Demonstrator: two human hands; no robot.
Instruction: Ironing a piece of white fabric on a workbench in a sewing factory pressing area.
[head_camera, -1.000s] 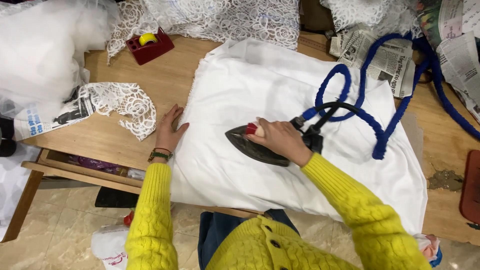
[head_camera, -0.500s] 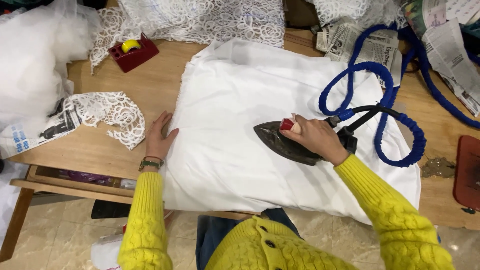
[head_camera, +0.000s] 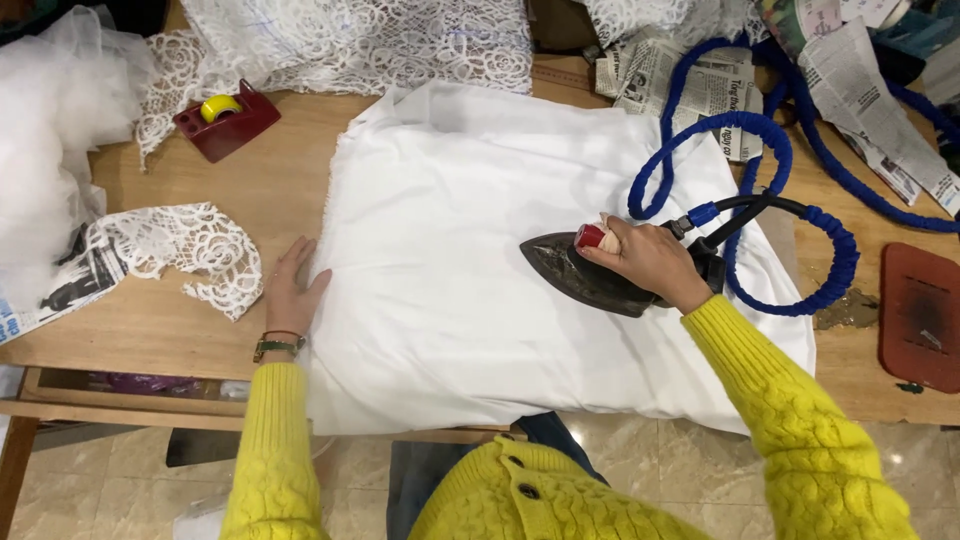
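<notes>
Head view, looking down on a wooden worktop (head_camera: 170, 330). Right hand (head_camera: 648, 262) closed around the handle of a dark iron (head_camera: 585, 275), sole flat on the white cloth (head_camera: 450, 250) toward the worktop's right edge, red knob just by the thumb. Blue-wrapped hose (head_camera: 745, 135) looping off behind the iron toward the far right corner, slack enough to let it travel. Left hand (head_camera: 292, 290) flat and open, fingers spread on the cloth's left edge, probably pinning it taut. Lace scrap (head_camera: 190, 255) near the left edge; red tape holder (head_camera: 225, 120) toward the far left corner.
</notes>
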